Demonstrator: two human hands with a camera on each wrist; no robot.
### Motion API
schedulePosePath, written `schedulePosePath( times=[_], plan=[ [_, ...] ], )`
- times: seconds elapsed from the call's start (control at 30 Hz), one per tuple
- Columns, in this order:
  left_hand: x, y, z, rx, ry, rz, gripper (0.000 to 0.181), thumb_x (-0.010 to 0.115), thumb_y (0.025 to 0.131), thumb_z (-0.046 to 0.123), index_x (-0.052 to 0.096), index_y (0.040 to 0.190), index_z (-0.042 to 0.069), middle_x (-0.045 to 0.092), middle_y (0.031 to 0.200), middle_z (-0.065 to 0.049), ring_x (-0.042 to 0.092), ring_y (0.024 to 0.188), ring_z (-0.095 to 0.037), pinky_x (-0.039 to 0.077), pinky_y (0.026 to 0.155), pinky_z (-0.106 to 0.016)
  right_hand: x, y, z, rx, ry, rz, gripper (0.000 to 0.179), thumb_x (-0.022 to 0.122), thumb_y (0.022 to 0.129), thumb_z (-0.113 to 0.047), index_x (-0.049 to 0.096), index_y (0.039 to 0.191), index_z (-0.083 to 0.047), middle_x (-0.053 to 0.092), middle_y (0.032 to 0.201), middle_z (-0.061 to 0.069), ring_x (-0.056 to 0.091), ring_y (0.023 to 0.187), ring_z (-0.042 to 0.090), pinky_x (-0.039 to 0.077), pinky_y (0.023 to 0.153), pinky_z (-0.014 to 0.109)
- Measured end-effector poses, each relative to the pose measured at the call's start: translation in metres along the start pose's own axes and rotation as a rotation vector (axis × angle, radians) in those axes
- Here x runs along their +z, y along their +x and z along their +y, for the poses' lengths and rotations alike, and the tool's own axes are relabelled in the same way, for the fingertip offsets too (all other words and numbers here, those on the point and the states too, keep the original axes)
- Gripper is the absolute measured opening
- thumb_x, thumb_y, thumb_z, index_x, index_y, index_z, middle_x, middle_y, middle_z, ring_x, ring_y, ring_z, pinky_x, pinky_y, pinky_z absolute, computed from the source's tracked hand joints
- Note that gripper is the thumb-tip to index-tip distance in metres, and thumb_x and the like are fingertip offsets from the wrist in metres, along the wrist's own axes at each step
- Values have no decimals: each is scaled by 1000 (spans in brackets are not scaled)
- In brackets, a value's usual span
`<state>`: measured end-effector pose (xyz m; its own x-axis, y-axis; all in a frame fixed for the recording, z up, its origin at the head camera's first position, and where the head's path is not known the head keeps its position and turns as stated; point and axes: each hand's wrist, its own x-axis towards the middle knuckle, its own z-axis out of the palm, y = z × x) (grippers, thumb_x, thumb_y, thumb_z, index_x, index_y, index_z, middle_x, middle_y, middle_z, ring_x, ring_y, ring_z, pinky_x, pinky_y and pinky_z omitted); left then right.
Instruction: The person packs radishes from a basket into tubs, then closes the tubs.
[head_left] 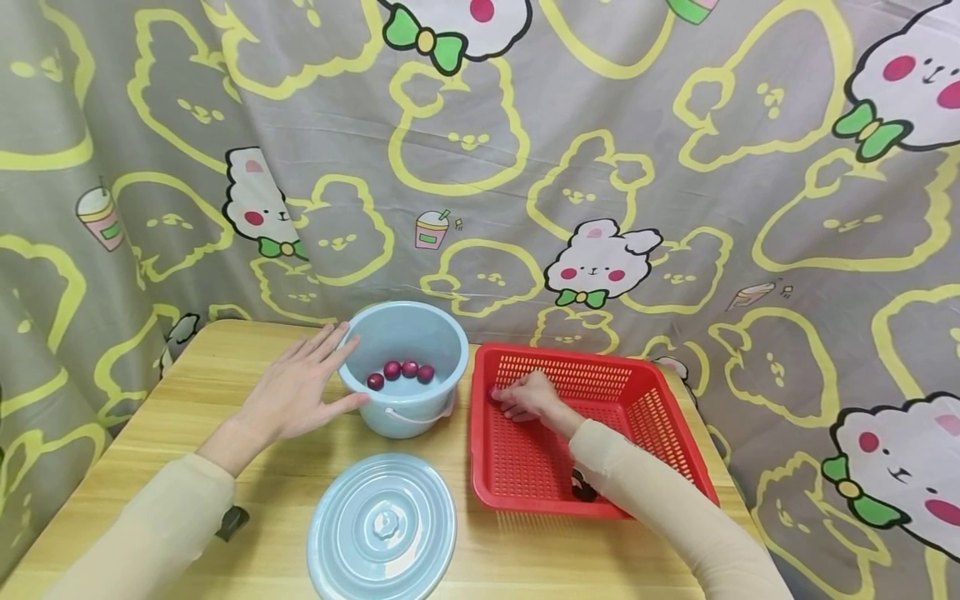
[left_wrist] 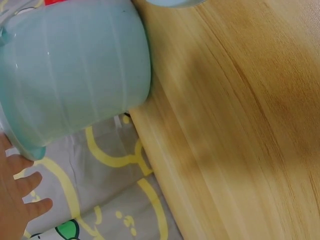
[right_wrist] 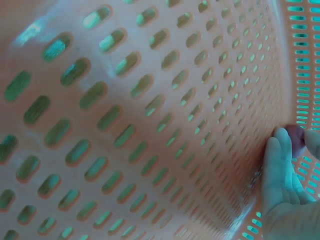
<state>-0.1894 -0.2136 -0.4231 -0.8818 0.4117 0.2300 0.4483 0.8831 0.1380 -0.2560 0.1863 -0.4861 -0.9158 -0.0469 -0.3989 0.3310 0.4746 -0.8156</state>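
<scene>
My right hand [head_left: 528, 396] reaches into the red plastic basket [head_left: 517, 487] at its left wall. Between thumb and fingertips it pinches a small round dark red fruit [right_wrist: 296, 140], plainest in the right wrist view. To the left stands a light blue bucket [head_left: 405, 417] with several similar dark red fruits [head_left: 409, 368] on its bottom. My left hand [head_left: 300, 379] is at the bucket's left rim, fingers straight and spread, holding nothing. In the left wrist view its fingers [left_wrist: 30, 185] show beside the rim of the tilted-looking bucket [left_wrist: 75, 70].
A light blue round lid [head_left: 382, 525] with a knob lies on the wooden table [head_left: 255, 542] in front of the bucket. The bucket's handle [head_left: 420, 415] hangs down its front. Behind the table hangs a grey patterned curtain [head_left: 480, 217].
</scene>
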Motion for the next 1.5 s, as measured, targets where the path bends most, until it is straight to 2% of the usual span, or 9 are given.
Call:
schedulePosePath(
  times=[0.4, 0.7, 0.87, 1.1, 1.27, 1.43, 1.5],
  plan=[
    [-1, -1, 0, -1, 2, -5, 96, 57, 96, 72, 35, 165, 9, 23, 176, -18, 25, 163, -42, 28, 129, -65, -8, -3, -2, -6, 57, -41, 24, 82, 92, -22, 82, 100, 1, 82, 84, 16, 76, 65, 14, 69, 70, 38],
    [-2, -2, 0, 0, 8, -6, 96, 57, 96, 72, 35, 165, 9, 23, 176, -18, 26, 163, -43, 29, 129, -65, -20, -11, -18, -26, 102, -44, 35, 83, 93, -24, 77, 109, 6, 80, 101, 27, 77, 66, 13, 68, 80, 42],
    [-2, -2, 0, 2, 9, -8, 96, 57, 97, 72, 35, 165, 9, 24, 176, -19, 26, 162, -43, 28, 129, -65, -26, -15, -27, -40, 134, -47, 37, 82, 94, -25, 76, 112, 7, 81, 99, 25, 77, 66, 12, 68, 72, 35],
    [-2, -2, 1, 2, 7, -8, 96, 57, 97, 72, 35, 165, 9, 23, 176, -19, 26, 162, -43, 29, 129, -65, -32, -19, -42, -42, 162, -51, 43, 81, 94, -25, 73, 119, 9, 82, 88, 15, 77, 67, 11, 66, 65, 27],
    [-2, -1, 1, -1, 3, -12, 96, 56, 97, 72, 35, 165, 9, 22, 176, -18, 25, 163, -43, 28, 130, -65, -37, -22, -51, -64, 157, -41, 43, 81, 94, -26, 74, 119, 9, 82, 91, 16, 77, 70, 11, 67, 68, 28],
    [-3, 0, 2, 0, 9, -14, 96, 56, 97, 73, 35, 165, 9, 22, 176, -18, 25, 163, -43, 27, 130, -65, -40, -24, -60, -91, 146, -42, 44, 81, 95, -27, 74, 120, 7, 82, 88, 12, 79, 73, 12, 68, 74, 30],
    [-3, 0, 2, 2, 11, -14, 96, 56, 97, 73, 35, 165, 9, 23, 176, -19, 25, 163, -43, 27, 130, -65, -41, -25, -64, -103, 140, -45, 44, 81, 95, -28, 74, 120, 7, 82, 90, 15, 80, 75, 13, 68, 76, 32]
  ],
)
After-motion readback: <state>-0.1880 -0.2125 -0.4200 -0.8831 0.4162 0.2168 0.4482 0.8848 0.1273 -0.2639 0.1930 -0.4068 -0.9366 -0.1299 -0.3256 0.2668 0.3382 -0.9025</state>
